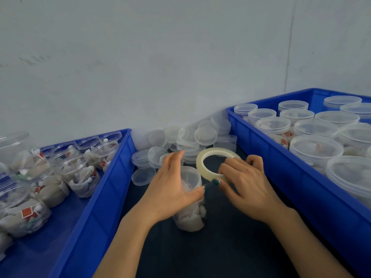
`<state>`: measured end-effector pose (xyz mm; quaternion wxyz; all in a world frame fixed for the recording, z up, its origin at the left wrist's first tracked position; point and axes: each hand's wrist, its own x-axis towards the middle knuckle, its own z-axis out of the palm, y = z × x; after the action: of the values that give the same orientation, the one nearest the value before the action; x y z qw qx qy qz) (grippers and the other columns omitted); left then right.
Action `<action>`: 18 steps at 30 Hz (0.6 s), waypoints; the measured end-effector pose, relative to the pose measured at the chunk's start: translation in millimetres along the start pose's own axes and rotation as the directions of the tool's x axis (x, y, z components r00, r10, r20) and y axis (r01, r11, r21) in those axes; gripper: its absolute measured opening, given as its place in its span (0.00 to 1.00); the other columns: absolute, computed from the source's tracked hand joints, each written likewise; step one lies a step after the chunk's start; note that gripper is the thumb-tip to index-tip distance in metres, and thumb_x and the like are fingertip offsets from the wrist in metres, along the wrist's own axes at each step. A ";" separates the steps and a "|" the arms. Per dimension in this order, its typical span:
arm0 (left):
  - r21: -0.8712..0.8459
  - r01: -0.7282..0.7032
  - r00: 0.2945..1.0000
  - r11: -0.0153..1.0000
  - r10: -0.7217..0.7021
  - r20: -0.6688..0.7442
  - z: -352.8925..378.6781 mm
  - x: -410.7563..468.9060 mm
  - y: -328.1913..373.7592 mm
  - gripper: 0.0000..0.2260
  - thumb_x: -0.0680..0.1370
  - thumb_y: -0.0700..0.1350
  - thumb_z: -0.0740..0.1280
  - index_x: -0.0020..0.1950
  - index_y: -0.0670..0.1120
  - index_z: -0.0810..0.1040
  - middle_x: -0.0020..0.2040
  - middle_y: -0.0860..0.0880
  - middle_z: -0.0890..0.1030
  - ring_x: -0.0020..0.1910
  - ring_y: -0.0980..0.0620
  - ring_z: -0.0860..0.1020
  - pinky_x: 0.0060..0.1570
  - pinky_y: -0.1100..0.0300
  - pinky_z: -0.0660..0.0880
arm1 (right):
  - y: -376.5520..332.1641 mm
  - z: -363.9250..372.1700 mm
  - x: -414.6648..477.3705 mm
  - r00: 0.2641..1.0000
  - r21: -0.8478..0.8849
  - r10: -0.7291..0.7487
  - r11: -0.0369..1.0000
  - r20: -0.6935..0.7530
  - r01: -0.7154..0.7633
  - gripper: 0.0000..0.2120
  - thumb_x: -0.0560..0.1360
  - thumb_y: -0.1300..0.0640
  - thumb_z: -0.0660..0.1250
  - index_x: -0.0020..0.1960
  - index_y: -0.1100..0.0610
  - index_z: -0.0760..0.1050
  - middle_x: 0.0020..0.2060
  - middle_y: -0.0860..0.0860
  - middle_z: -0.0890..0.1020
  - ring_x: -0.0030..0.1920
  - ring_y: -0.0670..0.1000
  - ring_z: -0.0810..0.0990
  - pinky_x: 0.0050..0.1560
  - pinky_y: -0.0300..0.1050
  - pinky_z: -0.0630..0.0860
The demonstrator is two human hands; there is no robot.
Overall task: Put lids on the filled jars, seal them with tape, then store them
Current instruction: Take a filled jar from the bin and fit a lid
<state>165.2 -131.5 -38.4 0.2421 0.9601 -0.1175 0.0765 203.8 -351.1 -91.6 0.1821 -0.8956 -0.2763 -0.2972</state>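
**Left hand on the jar, right hand on the tape**

Nearest to you is the dark table top (pixel 220 253), and both your forearms come over it. In the middle stands 1 filled jar (pixel 190 219), upright, with white packets inside and a clear lid (pixel 190 174) on its top. Your left hand (pixel 172 189) grips this jar from its left side. The fingers are curled around the upper part and the thumb lies on the side that faces you.

Just to the right of the jar, your right hand (pixel 247 187) holds the tape roll (pixel 215 151). The thumb presses on the near edge of the ring and the other fingers are curled over its right side. The roll is tilted, and its near edge is just beside the lid. I cannot tell if a strip of tape already reaches the jar.

At your left is a blue crate (pixel 104 189) with open filled jars (pixel 80 173). At your right is a second blue crate (pixel 281 167) with lidded jars (pixel 315 149), standing close together. Between the 2 crates, behind your hands, is a pile of loose lids (pixel 205 135). It rests against the pale wall (pixel 160 57).
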 end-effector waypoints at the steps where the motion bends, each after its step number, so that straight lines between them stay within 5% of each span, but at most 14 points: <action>1: 0.066 0.056 0.998 0.996 -0.056 0.003 0.1 2.2 0.7 0.43 0.71 0.67 0.68 0.80 0.54 0.55 0.75 0.58 0.57 0.73 0.58 0.61 0.70 0.60 0.63 | 1.5 -1.0 -0.5 1.000 -0.021 0.013 1.000 -0.013 -0.014 0.14 0.81 0.38 0.51 0.45 0.44 0.69 0.42 0.39 0.71 0.43 0.44 0.70 0.49 0.47 0.57; 3: 0.147 0.106 0.994 0.983 -0.106 -0.008 -0.2 4.5 2.8 0.39 0.71 0.68 0.67 0.76 0.51 0.61 0.71 0.54 0.63 0.69 0.55 0.64 0.64 0.62 0.64 | 4.6 -4.6 -1.7 0.998 -0.051 0.058 0.997 -0.035 -0.060 0.15 0.79 0.38 0.53 0.45 0.44 0.72 0.43 0.40 0.73 0.44 0.44 0.72 0.49 0.46 0.56; 7: 0.095 0.007 0.992 0.995 -0.018 0.122 -8.3 5.4 3.9 0.32 0.71 0.62 0.73 0.71 0.56 0.66 0.62 0.63 0.66 0.64 0.61 0.66 0.58 0.65 0.64 | 2.2 -7.2 -1.9 0.996 -0.046 0.085 0.995 -0.038 -0.086 0.17 0.76 0.36 0.54 0.43 0.46 0.75 0.42 0.41 0.74 0.44 0.45 0.73 0.49 0.46 0.54; 12: 0.080 -0.124 0.951 0.989 0.095 0.295 -24.5 7.0 5.7 0.30 0.65 0.60 0.70 0.66 0.63 0.65 0.57 0.74 0.63 0.60 0.77 0.55 0.59 0.65 0.60 | -8.2 -6.1 0.0 0.995 -0.032 0.058 0.998 -0.085 -0.061 0.19 0.75 0.33 0.57 0.41 0.47 0.74 0.39 0.41 0.72 0.42 0.46 0.73 0.47 0.46 0.53; 15: 0.119 -0.154 0.955 0.981 0.117 0.271 -22.2 6.5 3.0 0.30 0.64 0.62 0.68 0.65 0.63 0.65 0.55 0.73 0.61 0.57 0.84 0.49 0.58 0.70 0.57 | -11.8 -4.0 0.2 0.993 -0.015 0.086 0.996 -0.082 -0.087 0.22 0.75 0.31 0.55 0.41 0.47 0.76 0.40 0.42 0.72 0.43 0.46 0.73 0.48 0.48 0.56; 18: 0.071 -0.090 0.982 0.993 0.076 0.171 -14.6 4.2 1.3 0.36 0.62 0.75 0.68 0.65 0.60 0.65 0.56 0.71 0.62 0.54 0.85 0.50 0.56 0.66 0.59 | -16.8 -1.8 0.3 0.988 -0.018 0.107 0.994 -0.111 -0.109 0.22 0.74 0.32 0.56 0.41 0.48 0.77 0.40 0.42 0.74 0.43 0.47 0.74 0.48 0.48 0.56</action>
<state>167.6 -126.4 -24.3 0.1899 0.9661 -0.1743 0.0101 193.1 -338.7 -87.3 0.2022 -0.8937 -0.2135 -0.3389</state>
